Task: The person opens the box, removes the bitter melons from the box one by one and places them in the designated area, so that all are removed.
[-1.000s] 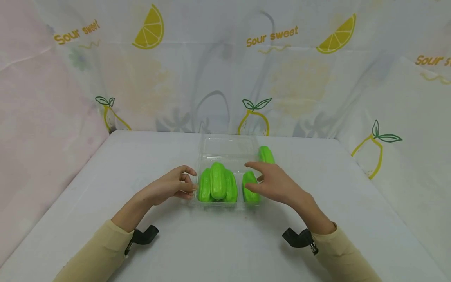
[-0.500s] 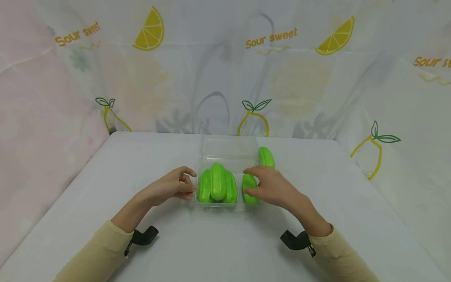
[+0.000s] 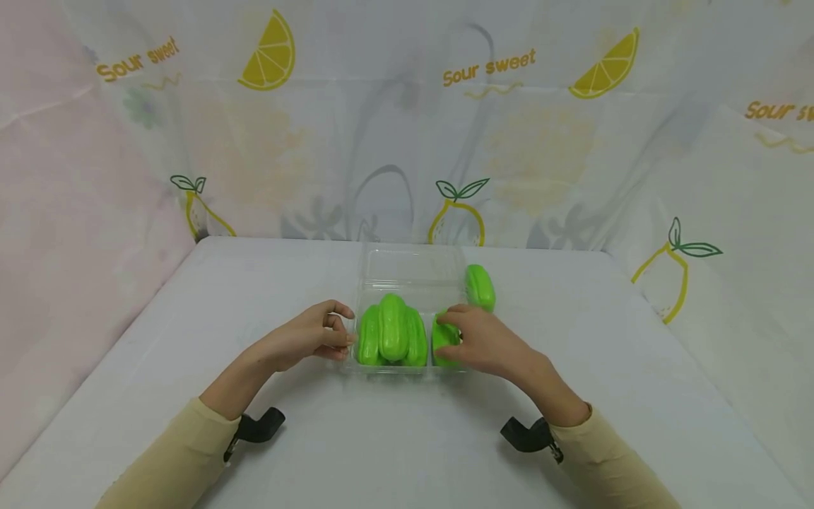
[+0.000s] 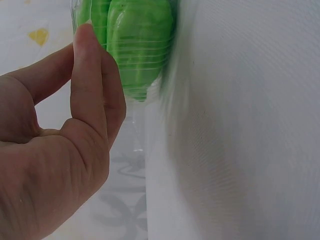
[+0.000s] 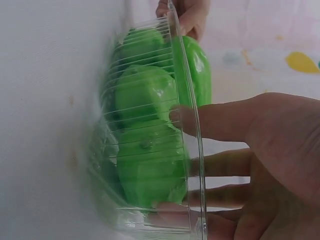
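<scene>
A clear plastic tray point(image 3: 394, 369) with its lid point(image 3: 410, 268) open behind it sits mid-table and holds green toy vegetables point(image 3: 391, 336). My left hand point(image 3: 311, 336) rests against the tray's left wall, with the index finger point(image 4: 92, 75) touching the clear plastic beside a green piece point(image 4: 140, 45). At the tray's right end, my right hand point(image 3: 486, 339) grips another green piece point(image 3: 443, 339) between thumb and fingers. In the right wrist view my right hand point(image 5: 270, 150) reaches over the tray's rim point(image 5: 192, 125) onto that piece point(image 5: 150, 170).
One more green piece point(image 3: 480, 286) lies on the white table point(image 3: 191, 339), just right of the lid. Lemon-print cloth walls point(image 3: 407, 141) close the table at the back and both sides. Black wrist mounts point(image 3: 261, 428) show near my sleeves.
My right hand has closed on the rightmost green piece and shifted it slightly left, against the others in the tray. My left hand has stayed at the tray's left wall.
</scene>
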The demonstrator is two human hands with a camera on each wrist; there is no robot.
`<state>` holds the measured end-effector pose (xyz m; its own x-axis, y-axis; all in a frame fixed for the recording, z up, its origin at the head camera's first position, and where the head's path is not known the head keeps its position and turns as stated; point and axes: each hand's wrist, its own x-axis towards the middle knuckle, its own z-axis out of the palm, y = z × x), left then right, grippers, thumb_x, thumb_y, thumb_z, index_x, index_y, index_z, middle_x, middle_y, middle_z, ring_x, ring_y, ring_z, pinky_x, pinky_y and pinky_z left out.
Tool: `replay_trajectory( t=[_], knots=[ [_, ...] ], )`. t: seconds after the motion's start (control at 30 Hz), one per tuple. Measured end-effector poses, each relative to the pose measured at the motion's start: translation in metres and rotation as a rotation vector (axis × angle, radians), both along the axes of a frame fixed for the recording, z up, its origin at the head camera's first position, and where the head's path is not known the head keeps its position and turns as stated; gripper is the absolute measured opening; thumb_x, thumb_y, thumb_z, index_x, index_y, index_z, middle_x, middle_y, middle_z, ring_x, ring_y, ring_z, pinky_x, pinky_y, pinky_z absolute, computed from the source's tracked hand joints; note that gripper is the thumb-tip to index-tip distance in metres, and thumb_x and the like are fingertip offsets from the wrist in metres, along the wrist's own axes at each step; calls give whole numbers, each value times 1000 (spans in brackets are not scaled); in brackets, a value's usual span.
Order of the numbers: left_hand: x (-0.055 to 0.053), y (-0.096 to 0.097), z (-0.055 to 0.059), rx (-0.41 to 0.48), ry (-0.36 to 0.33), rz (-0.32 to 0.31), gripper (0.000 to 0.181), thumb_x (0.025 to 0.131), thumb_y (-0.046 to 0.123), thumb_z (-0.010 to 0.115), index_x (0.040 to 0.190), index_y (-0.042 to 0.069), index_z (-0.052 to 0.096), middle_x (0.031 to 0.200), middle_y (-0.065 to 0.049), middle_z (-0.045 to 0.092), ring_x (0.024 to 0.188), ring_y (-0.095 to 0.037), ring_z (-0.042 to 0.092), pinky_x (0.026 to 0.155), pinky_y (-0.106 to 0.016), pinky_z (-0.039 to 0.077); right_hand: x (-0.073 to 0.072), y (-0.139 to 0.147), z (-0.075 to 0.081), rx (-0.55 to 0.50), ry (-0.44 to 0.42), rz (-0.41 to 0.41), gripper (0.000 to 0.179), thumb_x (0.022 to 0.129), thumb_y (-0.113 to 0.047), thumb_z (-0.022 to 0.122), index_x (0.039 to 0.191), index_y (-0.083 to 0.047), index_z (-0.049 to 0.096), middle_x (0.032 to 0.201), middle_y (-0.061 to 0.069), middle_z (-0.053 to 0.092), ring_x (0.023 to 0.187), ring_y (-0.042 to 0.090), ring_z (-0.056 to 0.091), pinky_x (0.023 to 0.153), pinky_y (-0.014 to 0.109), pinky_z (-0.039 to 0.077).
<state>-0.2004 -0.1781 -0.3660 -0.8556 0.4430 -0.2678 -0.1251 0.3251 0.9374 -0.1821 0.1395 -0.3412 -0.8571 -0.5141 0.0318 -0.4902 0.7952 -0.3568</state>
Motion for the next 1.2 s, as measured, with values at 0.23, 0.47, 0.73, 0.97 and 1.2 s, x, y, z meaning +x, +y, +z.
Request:
replay_trajectory(
  t=[0.23,0.47,0.73,0.97,1.2],
  knots=[
    [0,0,-1,-3,0,0,55,94,14,67,136,-3,34,88,-9,55,75,-18,64,71,-28,59,0,-3,-4,25,-29,-28,58,82,-34,80,130,-7,62,136,11,59,125,28,58,104,44,50],
    [1,-1,-1,-2,-4,2,55,94,14,66,136,-3,34,88,-9,55,75,-18,64,71,-27,59,-1,-7,-5,36,-33,-46,63,80,-34,82,132,-7,61,138,11,57,124,29,58,102,44,50],
    [1,-2,-1,7,-8,-7,56,95,14,66,136,-4,33,88,-8,54,76,-18,64,72,-28,59,0,-4,-5,18,-9,-12,52,81,-18,73,131,-8,62,137,12,57,116,27,62,96,41,52],
    [2,-1,-2,11,-12,-10,55,95,14,66,136,-3,33,88,-8,53,76,-19,65,72,-27,59,2,-2,-3,39,1,10,48,84,-17,70,131,-7,61,141,16,55,124,31,59,101,46,50],
    [1,-1,-1,24,-16,-16,56,95,14,66,136,-3,32,89,-8,53,77,-18,64,72,-27,59,5,0,3,20,-22,23,50,87,-13,63,135,-4,58,146,18,52,134,34,52,107,48,47]
  ],
)
